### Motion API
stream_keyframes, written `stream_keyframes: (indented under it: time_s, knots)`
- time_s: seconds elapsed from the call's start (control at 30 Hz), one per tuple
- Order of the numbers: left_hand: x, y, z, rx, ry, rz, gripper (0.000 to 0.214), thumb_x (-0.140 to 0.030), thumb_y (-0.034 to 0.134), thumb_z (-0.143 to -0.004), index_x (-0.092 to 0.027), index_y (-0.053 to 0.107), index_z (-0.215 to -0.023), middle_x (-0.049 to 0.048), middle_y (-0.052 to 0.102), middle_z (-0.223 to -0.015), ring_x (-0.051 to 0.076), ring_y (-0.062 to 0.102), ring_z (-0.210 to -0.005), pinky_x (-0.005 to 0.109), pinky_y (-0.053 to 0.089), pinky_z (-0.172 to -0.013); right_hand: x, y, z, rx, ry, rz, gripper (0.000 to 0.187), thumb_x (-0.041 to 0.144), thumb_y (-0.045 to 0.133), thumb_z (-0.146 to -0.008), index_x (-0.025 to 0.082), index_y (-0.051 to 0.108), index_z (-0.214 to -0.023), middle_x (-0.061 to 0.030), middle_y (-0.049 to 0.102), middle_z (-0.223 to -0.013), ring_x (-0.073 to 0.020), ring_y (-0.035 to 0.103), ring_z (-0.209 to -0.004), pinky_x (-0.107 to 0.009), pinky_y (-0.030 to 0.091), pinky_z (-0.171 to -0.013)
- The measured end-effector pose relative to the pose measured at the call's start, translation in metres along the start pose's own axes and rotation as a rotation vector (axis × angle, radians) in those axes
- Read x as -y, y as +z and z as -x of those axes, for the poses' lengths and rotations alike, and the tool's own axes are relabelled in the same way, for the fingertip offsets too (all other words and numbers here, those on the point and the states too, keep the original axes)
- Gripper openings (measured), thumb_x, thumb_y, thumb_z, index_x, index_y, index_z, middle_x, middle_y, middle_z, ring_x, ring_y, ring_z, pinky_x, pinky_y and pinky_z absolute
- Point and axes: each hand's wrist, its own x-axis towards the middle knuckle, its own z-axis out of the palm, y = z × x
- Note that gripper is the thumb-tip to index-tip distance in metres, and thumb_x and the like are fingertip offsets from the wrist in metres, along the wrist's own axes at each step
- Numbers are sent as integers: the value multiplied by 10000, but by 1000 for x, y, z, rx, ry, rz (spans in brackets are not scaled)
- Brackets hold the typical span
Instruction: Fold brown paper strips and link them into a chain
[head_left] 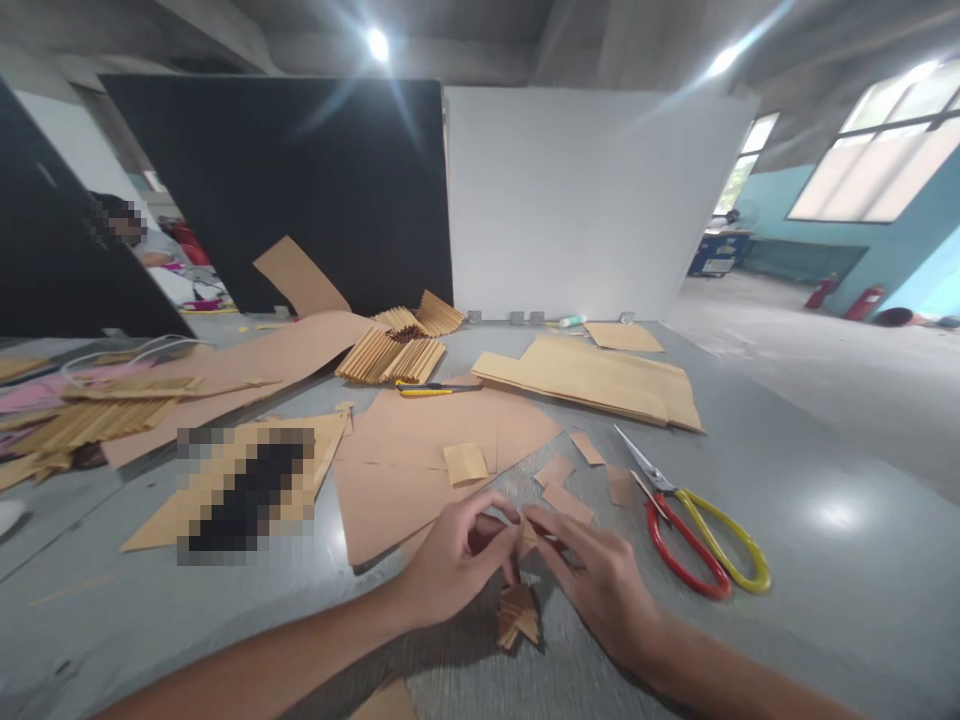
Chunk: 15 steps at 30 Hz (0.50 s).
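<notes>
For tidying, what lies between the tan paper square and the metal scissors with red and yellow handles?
The head view shows several small brown paper pieces there.

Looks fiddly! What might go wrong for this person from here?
The small piece in the fingers might slip or crease. The right hand could bump the scissors lying beside it. The pile of paper bits, lying so close by, might get knocked apart.
</notes>
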Motion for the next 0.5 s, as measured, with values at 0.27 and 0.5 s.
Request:
stream_keyframes:
  time_s: [0.27, 0.5]
  knots:
    - [5, -3, -2, 56, -7, 124, 320, -472, 601, -966, -176, 511, -1050, 37, 705, -688, 139, 632, -548, 202, 432, -494, 3, -1, 1, 66, -133, -20, 390, 124, 486, -1034, 220, 563, -1404, -107, 726, -1203, -204, 722, -1066, -295, 612, -904]
    - [10, -7, -7, 79, 20, 199, 256, -391, 620, -967, -169, 498, -1001, 25, 671, -709, 135, 637, -571, 227, 475, -534, 1, -1, 1, 105, -100, -34, 409, 137, 438, -1046, 202, 555, -1432, -131, 690, -1258, -216, 693, -1131, -302, 604, -931]
